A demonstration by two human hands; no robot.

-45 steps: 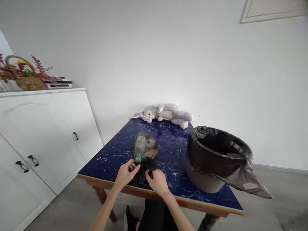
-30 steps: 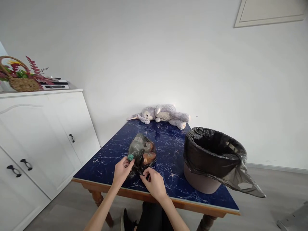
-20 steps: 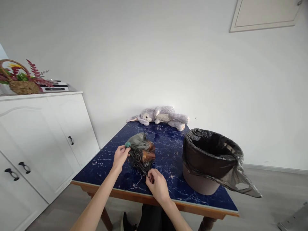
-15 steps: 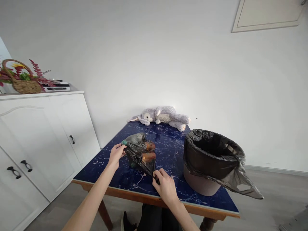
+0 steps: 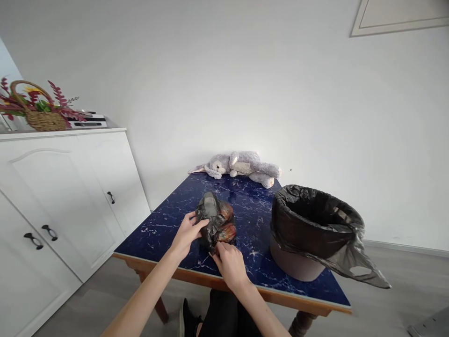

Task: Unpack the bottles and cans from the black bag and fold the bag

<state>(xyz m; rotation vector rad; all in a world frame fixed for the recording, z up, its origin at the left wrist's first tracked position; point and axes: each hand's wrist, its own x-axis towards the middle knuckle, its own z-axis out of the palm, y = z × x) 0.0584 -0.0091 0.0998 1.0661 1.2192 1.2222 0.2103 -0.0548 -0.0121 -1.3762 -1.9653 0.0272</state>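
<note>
A thin black plastic bag (image 5: 210,230) is wrapped tightly around several bottle-like things on the table, near its front edge. Orange-brown and greyish shapes show through the film; their exact kind is hard to make out. My left hand (image 5: 187,234) grips the bag's left side, thumb across the top and fingers around it. At the near end, my right hand (image 5: 231,264) is closed on a gathered part of the bag, its fingertips partly hidden.
On the blue marbled table (image 5: 168,220), a bin (image 5: 298,262) lined with a black bag stands at the right, the liner hanging past the edge. A plush rabbit (image 5: 242,166) lies at the back. White cabinets (image 5: 70,187) with a flower basket (image 5: 45,119) stand left.
The bag, stretched out between my hands before, is now pulled snugly over its contents. My left hand has moved right onto the bag's side, and my right hand slightly left, so they are closer together.
</note>
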